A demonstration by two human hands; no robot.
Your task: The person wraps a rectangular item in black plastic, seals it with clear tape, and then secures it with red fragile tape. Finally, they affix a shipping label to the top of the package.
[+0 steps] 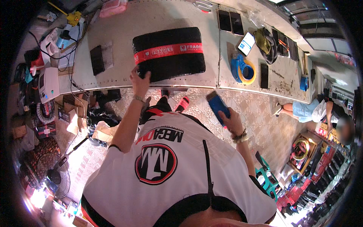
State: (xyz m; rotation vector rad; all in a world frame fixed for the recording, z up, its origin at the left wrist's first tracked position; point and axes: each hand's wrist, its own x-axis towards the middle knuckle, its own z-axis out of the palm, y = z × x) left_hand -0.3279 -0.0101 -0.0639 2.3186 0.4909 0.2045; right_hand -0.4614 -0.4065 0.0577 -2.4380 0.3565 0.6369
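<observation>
A parcel in black wrap with a band of red fragile tape (169,63) lies on the metal-topped table (181,17). My left hand (141,82) touches its near left corner, thumb and fingers spread. My right hand (231,120) grips a blue flat object (217,109) with a dark end, held over the floor just off the table's front edge; its exact kind is unclear. A blue tape dispenser with a yellowish roll (249,71) stands on the table to the right. Left of the parcel lie a dark phone-like slab (97,60) and a printed paper (107,55).
Several phones (264,76) and scissors (203,5) lie on the table. A label printer (48,84) and loose cables stand at its left end. Cartons (76,110) and a fan (54,176) are on the left floor. Another person (309,109) is at the right by shelving.
</observation>
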